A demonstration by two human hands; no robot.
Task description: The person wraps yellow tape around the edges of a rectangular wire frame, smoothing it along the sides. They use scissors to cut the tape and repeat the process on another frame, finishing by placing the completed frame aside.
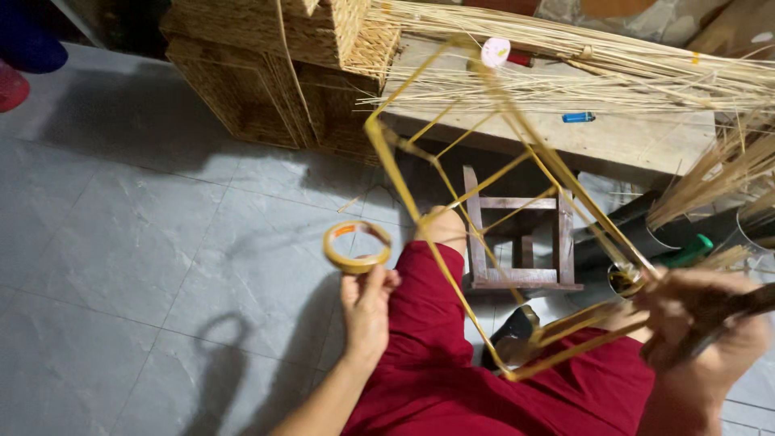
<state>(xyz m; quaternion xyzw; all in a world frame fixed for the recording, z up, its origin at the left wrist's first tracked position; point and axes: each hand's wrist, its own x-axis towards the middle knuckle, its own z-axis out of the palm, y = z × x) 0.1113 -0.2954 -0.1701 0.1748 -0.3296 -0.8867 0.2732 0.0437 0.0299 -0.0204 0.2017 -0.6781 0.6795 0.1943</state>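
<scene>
My left hand (367, 303) holds up a yellow roll of tape (356, 247) by its lower rim, above my left knee. My right hand (701, 331) grips the near corner of a box-shaped frame of yellow rods (484, 194), together with a dark, blurred tool handle (739, 311). The frame tilts up and away from my lap toward the bench. I sit in dark red clothes (452, 371), one knee bare.
Woven straw baskets (266, 73) are stacked at the back left. A low wooden bench (630, 133) carries bundles of pale reeds (613, 56), a blue lighter (578, 117) and a pink-white disc (495, 51). A small wooden stool (521, 242) and dark tubes with reeds (710, 218) stand on the grey tiled floor (145, 242).
</scene>
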